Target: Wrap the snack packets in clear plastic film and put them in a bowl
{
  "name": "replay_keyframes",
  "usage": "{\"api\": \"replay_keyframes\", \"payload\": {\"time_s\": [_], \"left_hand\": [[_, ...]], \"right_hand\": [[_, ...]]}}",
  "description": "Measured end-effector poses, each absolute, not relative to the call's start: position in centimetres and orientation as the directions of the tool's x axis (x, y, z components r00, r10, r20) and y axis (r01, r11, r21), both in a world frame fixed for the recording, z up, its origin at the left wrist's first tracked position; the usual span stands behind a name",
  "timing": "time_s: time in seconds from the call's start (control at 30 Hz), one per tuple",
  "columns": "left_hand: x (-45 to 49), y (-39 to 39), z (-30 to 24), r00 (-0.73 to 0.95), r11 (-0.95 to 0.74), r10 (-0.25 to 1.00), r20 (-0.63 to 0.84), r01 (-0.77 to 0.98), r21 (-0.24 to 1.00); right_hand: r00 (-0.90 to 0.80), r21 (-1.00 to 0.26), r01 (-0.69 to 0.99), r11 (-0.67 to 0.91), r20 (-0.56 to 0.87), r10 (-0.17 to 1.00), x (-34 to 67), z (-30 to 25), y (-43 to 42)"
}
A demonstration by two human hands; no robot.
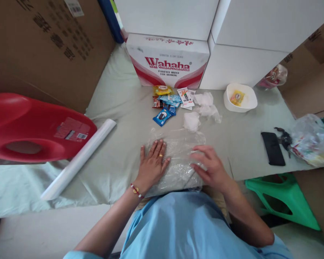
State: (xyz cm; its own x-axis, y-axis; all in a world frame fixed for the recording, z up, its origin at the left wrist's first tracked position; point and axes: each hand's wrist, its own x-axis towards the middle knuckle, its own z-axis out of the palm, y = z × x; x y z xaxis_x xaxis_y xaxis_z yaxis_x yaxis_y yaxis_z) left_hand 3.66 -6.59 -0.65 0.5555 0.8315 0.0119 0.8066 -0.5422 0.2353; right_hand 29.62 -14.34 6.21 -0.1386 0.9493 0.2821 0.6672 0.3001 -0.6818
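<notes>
A clear sheet of plastic film (pixel 178 169), crinkled and shiny, lies on the cloth-covered table close to my body. Pressed flat on its left part is my left hand (pixel 153 162), fingers spread, a ring on one finger. My right hand (pixel 209 165) is at the film's right side, slightly blurred, with fingers apart and curved; whether it touches the film I cannot tell. Just beyond the film are several small snack packets, among them a blue packet (pixel 162 117), a yellow packet (pixel 162 90) and a white packet (pixel 186 97). Beside them lie crumpled white plastic pieces (pixel 192 121).
At left are a roll of plastic film (pixel 81 158) and a large red jug (pixel 37 126). A Wahaha carton (pixel 169 63) stands at the back. To the right are a white bowl (pixel 250 97) with a yellow packet, a black phone (pixel 273 148), keys (pixel 285 140) and a plastic bag (pixel 313 140).
</notes>
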Motion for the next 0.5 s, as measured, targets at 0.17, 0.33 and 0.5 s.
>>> {"api": "replay_keyframes", "payload": {"time_s": [0.17,0.33,0.5], "left_hand": [[1.7,-6.6,-0.3,0.527,-0.509,0.850,-0.027,0.832,0.222],[-1.2,-7.4,-1.0,0.532,-0.518,0.846,-0.021,0.831,0.204],[-1.9,-7.9,-1.4,0.537,-0.525,0.844,0.000,0.827,0.201]], "right_hand": [[-0.510,-0.572,0.710,0.411,-0.015,0.860,31.0,3.9,-15.0],[-0.152,-0.609,0.777,0.158,0.062,0.986,37.8,2.7,-15.1],[0.321,-0.467,0.871,-0.149,0.314,0.894,42.5,2.3,-6.6]]}}
